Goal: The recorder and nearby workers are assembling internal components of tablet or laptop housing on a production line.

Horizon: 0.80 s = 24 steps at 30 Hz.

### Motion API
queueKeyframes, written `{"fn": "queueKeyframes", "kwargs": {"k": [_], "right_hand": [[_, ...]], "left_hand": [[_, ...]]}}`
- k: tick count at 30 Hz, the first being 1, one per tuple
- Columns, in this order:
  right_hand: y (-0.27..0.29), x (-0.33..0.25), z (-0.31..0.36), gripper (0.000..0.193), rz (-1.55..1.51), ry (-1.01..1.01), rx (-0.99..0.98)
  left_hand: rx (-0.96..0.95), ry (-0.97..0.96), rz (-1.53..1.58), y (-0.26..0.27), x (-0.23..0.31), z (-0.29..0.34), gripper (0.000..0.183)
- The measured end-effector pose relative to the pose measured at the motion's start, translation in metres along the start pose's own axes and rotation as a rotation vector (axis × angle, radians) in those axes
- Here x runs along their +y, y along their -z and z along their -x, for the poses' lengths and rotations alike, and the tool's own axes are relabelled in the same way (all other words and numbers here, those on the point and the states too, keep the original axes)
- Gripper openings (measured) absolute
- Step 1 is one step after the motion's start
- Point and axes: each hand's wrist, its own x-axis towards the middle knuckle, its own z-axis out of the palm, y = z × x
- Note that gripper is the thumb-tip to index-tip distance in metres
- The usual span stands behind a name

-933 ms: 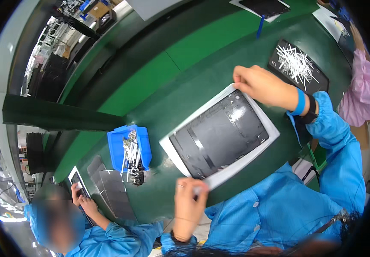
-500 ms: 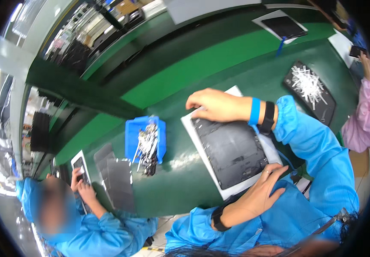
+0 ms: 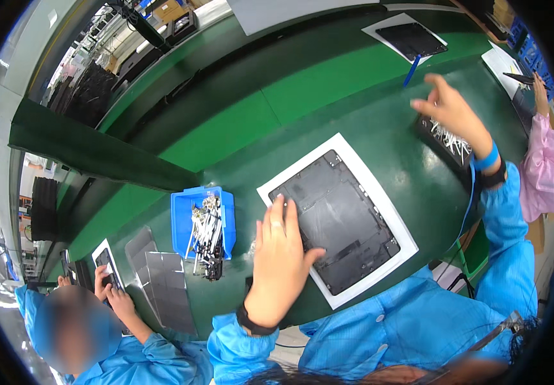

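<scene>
A dark, tablet-sized casing (image 3: 344,212) with small fittings along its edges lies on a white sheet (image 3: 397,240) in front of me. My left hand (image 3: 280,256) is open, fingers stretched over the casing's left edge and thumb apart; nothing shows in it. Over at the right, my right hand (image 3: 453,112) hovers above a black tray (image 3: 427,131) of white strips (image 3: 450,142), partly covering it. Its thumb and forefinger are apart, with nothing visible between them. A blue band (image 3: 486,157) with a cord circles my right wrist.
Left of the casing stands a blue bin (image 3: 182,221) of white and black strips. Beyond it lie dark sheets (image 3: 168,282), near a co-worker's hands (image 3: 115,298). A blue pen-like tool (image 3: 411,70) and another dark casing (image 3: 411,40) lie at the back right. A pink sleeve (image 3: 538,170) shows far right.
My right hand has left the casing's far-left end and swung right to the tray of strips. My left hand has shifted from the casing's near edge to its left edge.
</scene>
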Motion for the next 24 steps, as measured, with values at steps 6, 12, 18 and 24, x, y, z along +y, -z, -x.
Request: {"fn": "queueKeyframes", "kwargs": {"k": [6, 12, 18, 24], "right_hand": [[-0.046, 0.025, -0.078, 0.040, -0.171, -0.025, 0.021], [-0.087, -0.137, 0.010, 0.025, -0.559, 0.286, -0.458], [-0.145, -0.185, 0.052, 0.023, -0.598, 0.513, -0.716], [-0.132, -0.181, 0.055, 0.018, -0.579, 0.697, -0.451]], "left_hand": [[0.145, 0.046, 0.119, -0.011, -0.034, -0.029, 0.108], [0.200, 0.141, 0.075, -0.019, -0.041, -0.023, 0.113], [0.177, 0.201, 0.056, -0.020, -0.035, -0.025, 0.111], [0.157, 0.182, 0.044, -0.014, -0.035, -0.028, 0.105]]}}
